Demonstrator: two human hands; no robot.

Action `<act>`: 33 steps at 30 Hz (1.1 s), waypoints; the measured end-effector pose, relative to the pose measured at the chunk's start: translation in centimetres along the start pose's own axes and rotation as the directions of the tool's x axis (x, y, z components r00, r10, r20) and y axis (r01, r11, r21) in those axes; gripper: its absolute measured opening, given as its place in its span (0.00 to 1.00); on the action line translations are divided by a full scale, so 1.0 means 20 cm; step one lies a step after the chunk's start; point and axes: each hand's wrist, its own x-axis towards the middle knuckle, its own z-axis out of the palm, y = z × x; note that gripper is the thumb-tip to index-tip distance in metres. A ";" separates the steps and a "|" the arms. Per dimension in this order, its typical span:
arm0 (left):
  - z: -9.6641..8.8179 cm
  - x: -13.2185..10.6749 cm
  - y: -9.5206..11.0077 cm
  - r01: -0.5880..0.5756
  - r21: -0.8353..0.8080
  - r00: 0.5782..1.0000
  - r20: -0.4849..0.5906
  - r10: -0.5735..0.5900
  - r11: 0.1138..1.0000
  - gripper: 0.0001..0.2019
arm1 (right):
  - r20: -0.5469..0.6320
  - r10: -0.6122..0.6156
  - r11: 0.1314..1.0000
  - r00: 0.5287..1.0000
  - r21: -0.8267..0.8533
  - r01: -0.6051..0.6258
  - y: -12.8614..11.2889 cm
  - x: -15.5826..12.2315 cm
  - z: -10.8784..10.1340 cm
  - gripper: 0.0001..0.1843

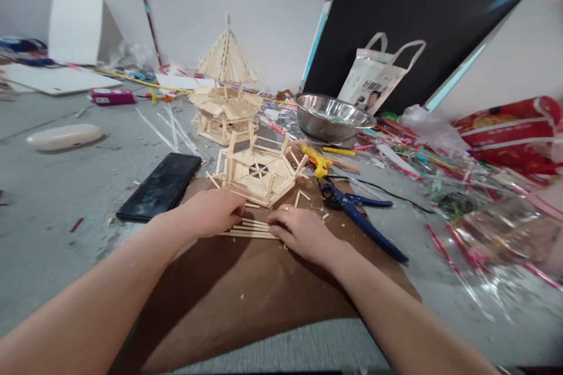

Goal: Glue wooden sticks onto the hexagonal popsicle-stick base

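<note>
Several thin wooden sticks [251,234] lie side by side on a brown sheet [246,304]. My left hand [219,211] is closed, its curled fingers at the left part of the sticks; the fingertips are partly hidden. At the right ends, my right hand [303,231], with a ring on one finger, has its bent fingers closed on the sticks. Just beyond both hands stands an open hexagonal stick frame [259,173] with short upright posts. Behind it rises a stick-built pavilion model [226,108] with a pointed roof.
A black phone [159,186] lies left of the frame. To the right are blue-handled pliers [360,217] and a yellow glue gun [316,161]. A metal bowl [334,114] and a white bag [373,79] stand behind. Plastic wrappers and scraps cover the right side.
</note>
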 end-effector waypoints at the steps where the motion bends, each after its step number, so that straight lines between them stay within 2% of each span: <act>1: 0.00 0.00 0.00 -0.005 0.004 1.000 0.003 0.005 1.000 0.09 | 0.008 0.007 1.000 1.000 -0.007 -0.007 0.00 0.00 0.00 0.12; 8: 0.01 -0.02 0.04 -0.051 0.011 0.998 -0.027 0.051 0.999 0.10 | 0.019 0.051 0.999 0.999 0.009 -0.051 0.00 -0.01 -0.01 0.08; 12: 0.00 -0.01 0.04 -0.050 -0.030 0.997 -0.067 0.048 0.998 0.09 | -0.109 0.072 0.992 0.991 0.109 -0.060 0.01 0.00 -0.04 0.11; 15: -0.02 -0.01 0.05 -0.110 -0.133 0.989 -0.115 0.095 0.985 0.08 | -0.243 0.077 0.990 0.967 0.131 -0.046 0.02 0.00 -0.05 0.13; 17: -0.03 -0.01 0.07 -0.167 -0.222 0.981 -0.140 0.138 0.961 0.08 | -0.273 0.035 0.995 0.961 0.101 -0.008 0.02 -0.01 -0.05 0.13; 21: -0.03 -0.02 0.11 -0.253 -0.393 0.962 -0.200 0.187 0.884 0.08 | -0.164 -0.094 0.996 0.982 -0.015 0.093 0.00 -0.02 -0.04 0.14; 23: -0.03 -0.02 0.13 -0.275 -0.452 0.955 -0.232 0.186 0.849 0.08 | -0.125 -0.108 0.993 0.986 -0.052 0.103 -0.01 -0.02 -0.05 0.14; 25: -0.03 -0.02 0.13 -0.275 -0.478 0.950 -0.271 0.158 0.834 0.09 | -0.106 -0.067 0.998 0.992 -0.024 0.064 0.01 -0.03 -0.08 0.13; 27: -0.04 -0.02 0.12 -0.249 -0.482 0.944 -0.315 0.099 0.840 0.12 | -0.073 0.041 0.994 0.996 0.103 -0.034 0.05 -0.03 -0.12 0.12; 29: -0.04 -0.01 0.11 -0.204 -0.468 0.936 -0.351 0.031 0.860 0.13 | 0.014 0.191 0.929 0.981 0.320 -0.186 0.10 -0.03 -0.15 0.10; 30: -0.04 -0.01 0.11 -0.183 -0.454 0.932 -0.362 0.007 0.872 0.13 | 0.081 0.264 0.856 0.961 0.438 -0.273 0.13 -0.03 -0.15 0.09; 31: -0.03 -0.01 0.10 -0.165 -0.434 0.930 -0.366 -0.006 0.885 0.12 | 0.156 0.329 0.751 0.931 0.555 -0.358 0.16 -0.02 -0.15 0.09; 33: -0.02 0.00 0.10 -0.152 -0.385 0.934 -0.358 0.004 0.910 0.11 | 0.283 0.394 0.480 0.875 0.748 -0.458 0.20 -0.01 -0.14 0.08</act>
